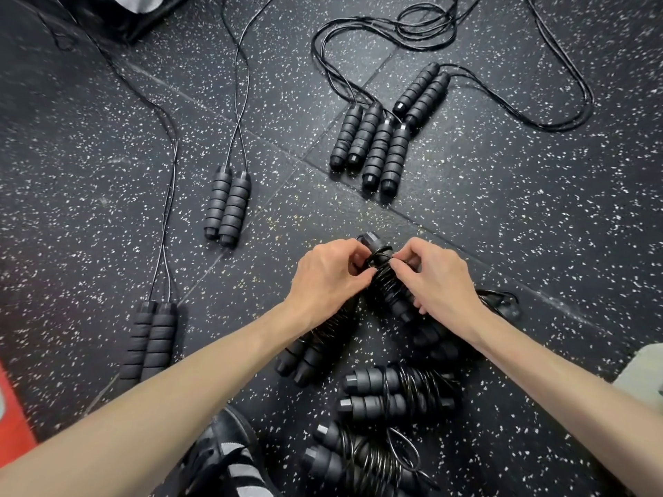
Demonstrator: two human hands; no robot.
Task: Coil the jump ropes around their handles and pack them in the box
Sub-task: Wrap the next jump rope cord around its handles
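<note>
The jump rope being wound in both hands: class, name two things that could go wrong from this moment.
1. Both hands, left hand and right hand, pinch the last turns near the handle tip; if the end is not tucked, the coil may spring loose.
2. The uncoiled ropes lie overlapped on the floor, so pulling one pair of handles might tangle the others.

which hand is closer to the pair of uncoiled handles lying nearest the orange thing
Left. The left hand is nearer those uncoiled handles, which lie on the floor to its left; the right hand is beyond it, farther right.
</note>
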